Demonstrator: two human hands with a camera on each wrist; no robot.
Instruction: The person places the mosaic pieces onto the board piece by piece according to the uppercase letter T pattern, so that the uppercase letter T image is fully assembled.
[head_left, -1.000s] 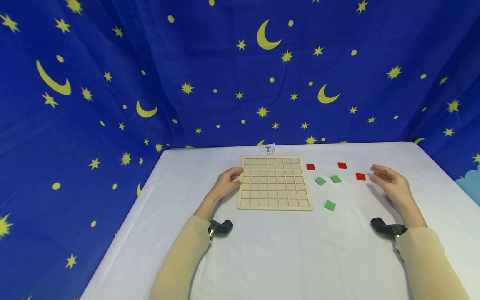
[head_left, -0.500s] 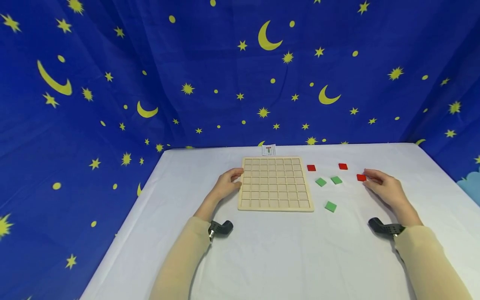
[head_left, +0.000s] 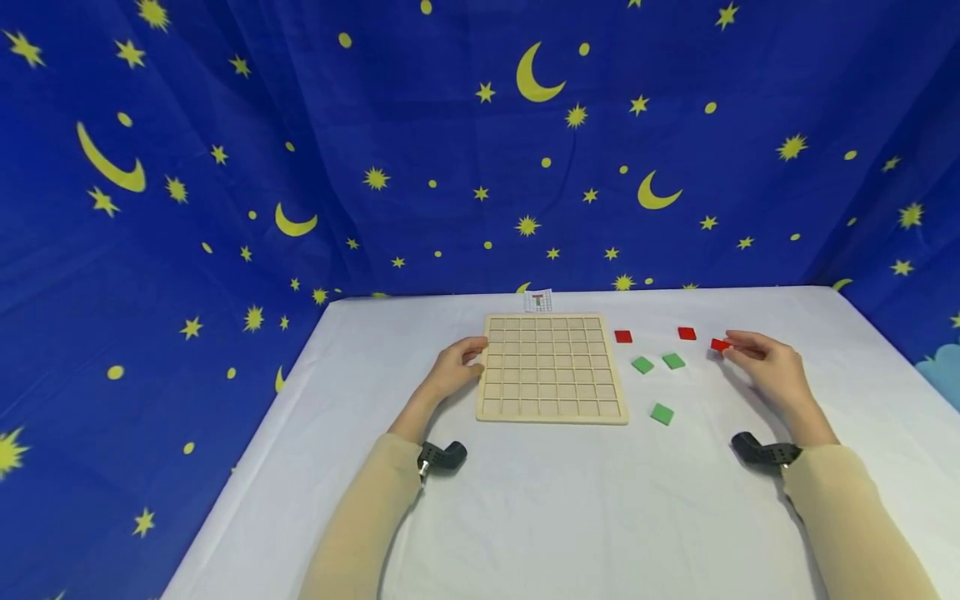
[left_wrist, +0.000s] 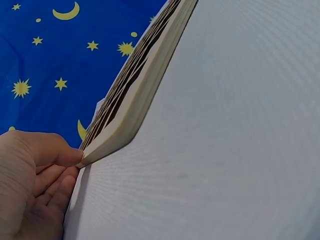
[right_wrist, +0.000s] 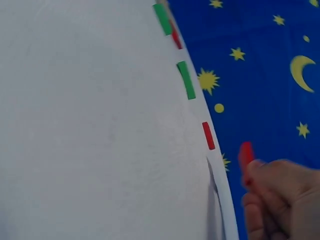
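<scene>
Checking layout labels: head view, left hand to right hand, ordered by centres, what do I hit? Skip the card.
Left hand → wooden grid board → leftmost red tile → leftmost green tile → nearest green tile → rightmost green tile → middle red tile → held red tile → right hand.

1 T-shaped sign (head_left: 537, 299), red above green, on a small gridded card (head_left: 546, 305)

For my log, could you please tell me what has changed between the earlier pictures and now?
The right grip moved left and now pinches the rightmost square red tile, lifted off the white cloth. The left grip stayed at the pale wooden grid board's left edge; two other red tiles and three green tiles stayed put.
</scene>
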